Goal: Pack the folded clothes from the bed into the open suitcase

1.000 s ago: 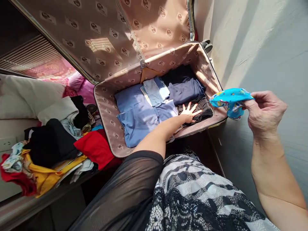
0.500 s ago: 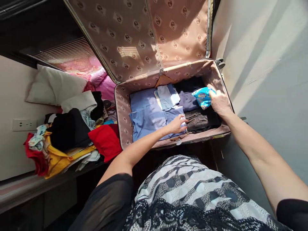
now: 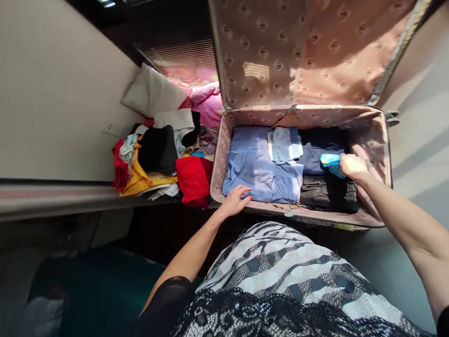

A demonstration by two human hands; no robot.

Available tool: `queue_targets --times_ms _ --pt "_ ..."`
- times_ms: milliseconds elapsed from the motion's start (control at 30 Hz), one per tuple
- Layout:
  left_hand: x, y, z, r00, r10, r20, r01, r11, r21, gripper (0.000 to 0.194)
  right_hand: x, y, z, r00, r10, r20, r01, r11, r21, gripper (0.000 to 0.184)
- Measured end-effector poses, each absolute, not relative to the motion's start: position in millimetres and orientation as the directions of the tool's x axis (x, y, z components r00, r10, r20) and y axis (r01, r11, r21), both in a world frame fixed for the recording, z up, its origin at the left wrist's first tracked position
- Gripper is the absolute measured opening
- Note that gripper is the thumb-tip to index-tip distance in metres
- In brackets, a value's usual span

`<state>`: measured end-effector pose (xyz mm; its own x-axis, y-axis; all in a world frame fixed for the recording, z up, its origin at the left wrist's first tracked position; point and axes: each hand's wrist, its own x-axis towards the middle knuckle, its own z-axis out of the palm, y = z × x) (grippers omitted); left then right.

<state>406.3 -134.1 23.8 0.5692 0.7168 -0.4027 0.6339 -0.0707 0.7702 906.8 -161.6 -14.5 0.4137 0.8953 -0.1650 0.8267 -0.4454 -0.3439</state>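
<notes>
My right hand [image 3: 353, 167] is closed around a small bright blue patterned thing [image 3: 329, 160], cloth or a soft packet. It hangs over the right half of an open suitcase [image 3: 377, 210], above folded dark clothes [image 3: 317, 194]. At the suitcase's front left edge my left hand [image 3: 236, 200] has its fingers apart, holding nothing, close to folded blue clothes [image 3: 252, 180]. Whether its fingertips touch the cloth I cannot tell. A smaller light blue and white folded piece [image 3: 286, 144] lies at the back middle of the suitcase.
Left of the suitcase lies a heap of clothes, with a red garment [image 3: 193, 180], a black one [image 3: 159, 152] and a yellow one [image 3: 136, 178]. A white pillow [image 3: 152, 91] rests behind them. The raised lid [image 3: 263, 51] stands at the back, a wall [image 3: 421, 159] to the right.
My left hand has moved from the middle of the suitcase to its front left edge. The right hand still holds the blue patterned thing, now more bunched. The view has turned left.
</notes>
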Motion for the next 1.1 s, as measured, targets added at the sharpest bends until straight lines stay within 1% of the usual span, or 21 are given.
queue_targets --times_ms 33,67,100,133,200,233,267,300,367,400,467,533,600,667,800,833,867,933,1033,1067,1100 --pt "403.3 -134.4 24.8 0.55 0.735 -0.397 0.629 -0.051 0.776 0.033 900.9 -152.4 -11.5 0.419 0.892 -0.172 0.827 -0.453 -0.334 0.037" --pt "400.8 -134.7 26.1 0.529 0.754 -0.389 0.623 -0.034 0.781 0.032 891.7 -144.5 -8.1 0.418 0.893 -0.167 0.827 -0.45 -0.335 0.032" --pt "398.8 -135.1 27.9 0.508 0.773 -0.379 0.616 -0.019 0.787 0.032 878.8 -138.1 -4.5 0.407 0.901 -0.148 0.826 -0.432 -0.363 0.026" --pt "397.0 -135.8 30.3 0.49 0.79 -0.369 0.608 -0.007 0.794 0.031 862.3 -133.5 -0.7 0.382 0.917 -0.115 0.819 -0.394 -0.417 0.025" --pt "392.3 -137.3 35.9 0.471 0.813 -0.343 0.586 0.001 0.81 0.031 820.1 -129.0 6.9 0.313 0.949 -0.046 0.772 -0.282 -0.569 0.037" --pt "388.6 -137.9 38.6 0.47 0.821 -0.324 0.573 -0.004 0.82 0.032 795.9 -128.8 10.6 0.278 0.96 -0.038 0.72 -0.234 -0.654 0.04" --pt "383.2 -138.0 40.8 0.467 0.831 -0.301 0.56 -0.014 0.829 0.033 770.6 -129.5 14.2 0.246 0.967 -0.064 0.646 -0.212 -0.734 0.039" --pt "375.7 -137.5 42.0 0.457 0.846 -0.274 0.548 -0.025 0.836 0.034 745.3 -130.9 17.8 0.212 0.969 -0.125 0.559 -0.225 -0.798 0.037" --pt "354.0 -134.3 41.2 0.395 0.894 -0.213 0.542 -0.039 0.84 0.034 697.4 -134.0 25.3 0.123 0.951 -0.285 0.37 -0.31 -0.876 0.032" --pt "340.1 -131.5 39.0 0.335 0.924 -0.183 0.552 -0.035 0.833 0.032 675.9 -135.0 29.3 0.074 0.935 -0.347 0.284 -0.354 -0.891 0.03" --pt "309.6 -123.1 31.6 0.151 0.979 -0.135 0.607 0.016 0.795 0.031 638.8 -134.9 38.1 0.005 0.914 -0.406 0.16 -0.402 -0.902 0.028" --pt "281.9 -111.3 21.2 -0.061 0.991 -0.116 0.689 0.126 0.714 0.033 608.5 -130.6 47.2 -0.02 0.908 -0.418 0.081 -0.415 -0.906 0.028" --pt "264.2 -97.3 9.0 -0.203 0.971 -0.123 0.761 0.236 0.604 0.04 582.8 -122.2 55.8 -0.016 0.907 -0.421 0.037 -0.421 -0.906 0.03" --pt "259.3 -83.2 -4.2 -0.236 0.958 -0.162 0.816 0.286 0.503 0.056 559.6 -110.9 63.3 -0.009 0.909 -0.418 0.02 -0.417 -0.908 0.034" --pt "273.8 -59.4 -31.2 -0.253 0.922 -0.293 0.875 0.347 0.338 0.1 519.9 -88.3 74.1 -0.028 0.923 -0.384 0.055 -0.382 -0.922 0.034" --pt "277.8 -55.1 -37.4 -0.275 0.909 -0.314 0.878 0.371 0.304 0.106 511.6 -83.8 75.8 -0.033 0.926 -0.376 0.07 -0.373 -0.925 0.033" --pt "280.6 -51.8 -43.0 -0.295 0.899 -0.324 0.877 0.389 0.281 0.107 504.0 -79.7 76.9 -0.036 0.928 -0.37 0.081 -0.366 -0.927 0.031" --pt "280.9 -47.7 -51.5 -0.316 0.893 -0.321 0.869 0.408 0.28 0.101 491.3 -71.9 77.1 -0.034 0.931 -0.363 0.085 -0.359 -0.929 0.029" --pt "267.0 -45.0 -54.6 -0.278 0.907 -0.315 0.847 0.386 0.364 0.089 478.6 -56.6 71.0 -0.008 0.938 -0.347 0.105 -0.344 -0.933 0.029" --pt "258.9 -43.9 -52.9 -0.255 0.911 -0.323 0.836 0.376 0.401 0.087 475.4 -49.8 67.0 0.012 0.945 -0.325 0.15 -0.324 -0.934 0.032" --pt "249.5 -42.2 -50.1 -0.229 0.914 -0.335 0.82 0.366 0.44 0.086 472.1 -42.0 62.1 0.034 0.958 -0.284 0.232 -0.284 -0.93 0.035"
